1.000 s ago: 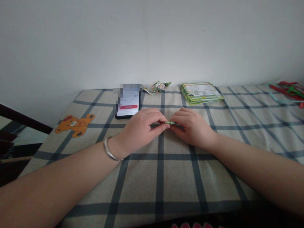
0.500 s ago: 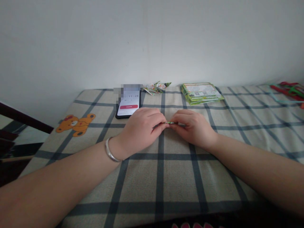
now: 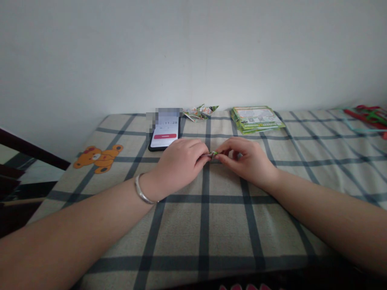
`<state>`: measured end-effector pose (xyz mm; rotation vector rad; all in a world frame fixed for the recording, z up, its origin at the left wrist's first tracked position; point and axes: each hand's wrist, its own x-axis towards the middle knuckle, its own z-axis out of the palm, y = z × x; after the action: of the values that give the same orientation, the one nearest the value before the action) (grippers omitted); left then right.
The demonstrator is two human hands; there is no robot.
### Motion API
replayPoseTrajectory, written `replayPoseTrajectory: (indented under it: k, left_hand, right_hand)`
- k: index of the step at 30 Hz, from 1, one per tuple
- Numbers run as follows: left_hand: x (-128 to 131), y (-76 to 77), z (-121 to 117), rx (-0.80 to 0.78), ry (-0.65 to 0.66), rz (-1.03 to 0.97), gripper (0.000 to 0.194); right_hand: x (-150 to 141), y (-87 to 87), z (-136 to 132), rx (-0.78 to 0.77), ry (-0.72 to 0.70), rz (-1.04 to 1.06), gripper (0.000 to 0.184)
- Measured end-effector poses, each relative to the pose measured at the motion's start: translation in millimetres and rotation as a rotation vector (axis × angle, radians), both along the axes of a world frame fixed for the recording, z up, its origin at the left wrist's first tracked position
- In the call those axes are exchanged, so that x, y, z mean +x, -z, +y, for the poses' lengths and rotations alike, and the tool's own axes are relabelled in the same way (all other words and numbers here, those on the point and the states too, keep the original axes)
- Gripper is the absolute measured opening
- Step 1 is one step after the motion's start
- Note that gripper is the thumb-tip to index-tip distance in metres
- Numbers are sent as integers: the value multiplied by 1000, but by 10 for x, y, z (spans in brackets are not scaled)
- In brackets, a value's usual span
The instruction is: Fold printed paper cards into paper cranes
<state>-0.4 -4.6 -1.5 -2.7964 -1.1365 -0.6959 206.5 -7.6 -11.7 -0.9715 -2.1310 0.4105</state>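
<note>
Between my two hands, just above the checked tablecloth point(image 3: 178, 237), is a small piece of folded printed paper point(image 3: 212, 154), green and white where it shows. My left hand point(image 3: 184, 163) pinches its left end between thumb and fingers; a silver bangle point(image 3: 142, 190) circles that wrist. At the other end, my right hand point(image 3: 246, 159) grips it with thumb and fingertips, the fingers curled with a gap behind them. Most of the paper is hidden by the fingers, so its full shape cannot be made out.
Beyond my left hand lies a phone point(image 3: 165, 135) with a lit screen. Folded paper pieces point(image 3: 201, 112) sit beside it near the wall. Farther right is a stack of green printed sheets point(image 3: 256, 119), then red and green items point(image 3: 371, 114). An orange bear figure point(image 3: 98, 158) is at left.
My right hand's fingers have shifted to a fingertip pinch with a wider gap inside the hand. More of the paper shows between the hands, now tilted. My left hand stays nearly in place.
</note>
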Motion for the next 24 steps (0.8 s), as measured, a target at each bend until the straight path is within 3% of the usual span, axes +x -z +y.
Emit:
replayPoseTrajectory:
  k: [4, 10, 16, 24]
  left_hand:
    - [-29, 18, 34, 13, 47, 28, 13]
    - [-33, 26, 28, 7, 117, -158, 7]
    - [-26, 11, 11, 40, 132, -160, 10]
    - [-24, 25, 10, -29, 186, -267, 5]
  right_hand:
    - [2, -11, -13, 47, -23, 7, 4]
    - [5, -30, -29, 102, 12, -71, 4]
    - [-14, -31, -41, 180, -56, -90, 6]
    - [-13, -22, -42, 174, -27, -90, 2]
